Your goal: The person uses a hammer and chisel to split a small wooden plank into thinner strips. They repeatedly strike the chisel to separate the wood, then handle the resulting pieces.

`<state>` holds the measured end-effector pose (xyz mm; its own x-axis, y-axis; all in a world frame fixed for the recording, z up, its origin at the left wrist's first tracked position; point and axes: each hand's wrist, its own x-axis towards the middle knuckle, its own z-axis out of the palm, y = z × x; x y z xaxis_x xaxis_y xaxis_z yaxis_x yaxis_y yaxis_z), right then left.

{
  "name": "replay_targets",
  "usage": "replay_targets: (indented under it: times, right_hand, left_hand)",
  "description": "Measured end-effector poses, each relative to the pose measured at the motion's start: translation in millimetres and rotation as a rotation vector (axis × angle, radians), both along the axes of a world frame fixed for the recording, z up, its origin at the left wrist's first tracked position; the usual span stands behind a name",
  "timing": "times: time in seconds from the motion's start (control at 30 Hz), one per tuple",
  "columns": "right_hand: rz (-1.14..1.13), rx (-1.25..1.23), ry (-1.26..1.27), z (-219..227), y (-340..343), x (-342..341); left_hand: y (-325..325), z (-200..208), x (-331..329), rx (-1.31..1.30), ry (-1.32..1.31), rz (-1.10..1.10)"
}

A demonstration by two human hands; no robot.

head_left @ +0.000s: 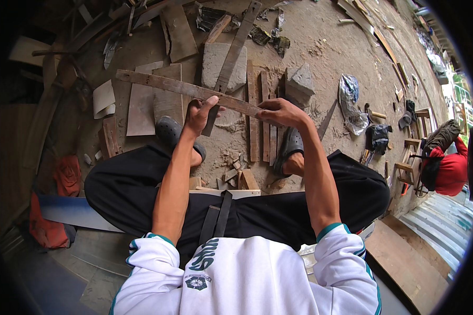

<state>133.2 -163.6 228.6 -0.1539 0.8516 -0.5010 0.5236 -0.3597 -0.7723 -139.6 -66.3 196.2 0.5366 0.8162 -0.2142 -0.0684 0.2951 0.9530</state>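
Note:
Two worn wooden slats cross each other in front of me. One slat [157, 84] runs sideways over the other, longer slat [237, 48], which slants away from me and passes above a grey concrete block [210, 62]. My left hand [199, 114] is closed on the sideways slat beside the crossing, thumb on top and fingers underneath. Around that slat's right end my right hand [283, 112] is closed, its fingers pinching the wood. Whether the two slats are fastened together I cannot tell.
More wooden strips [253, 118] lie between my shoes, near a second block [299, 81]. A saw blade [328, 121] stands out beside my right forearm. Wood offcuts [247, 180] lie below. Boards [142, 102] are at left; silver plastic wrapping [356, 122] and a red-clothed person [452, 165] are at right.

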Motion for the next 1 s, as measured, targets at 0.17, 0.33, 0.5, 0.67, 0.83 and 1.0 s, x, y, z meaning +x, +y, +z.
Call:
replay_targets:
  times: [0.17, 0.33, 0.5, 0.67, 0.83, 1.0]
  right_hand:
    - [-0.154, 0.114, 0.122, 11, 4, -21]
    - [-0.343, 0.161, 0.256, 15, 12, -45]
    - [-0.317, 0.122, 0.223, 9, 19, -47]
    - [-0.35, 0.021, 0.389, 5, 18, -48]
    - [-0.315, -0.015, 0.362, 4, 19, -46]
    - [-0.263, -0.097, 0.314, 5, 26, -46]
  left_hand:
    - [-5, 6, 5, 0.007, 0.001, -0.012]
    - [-9, 8, 11, 0.035, 0.021, -0.113]
    - [-8, 0, 13, 0.105, 0.084, -0.223]
    - [-8, 0, 20, 0.142, 0.027, -0.293]
    - [-9, 7, 21, 0.165, 0.021, -0.314]
    - [0, 8, 16, 0.183, 0.07, -0.324]
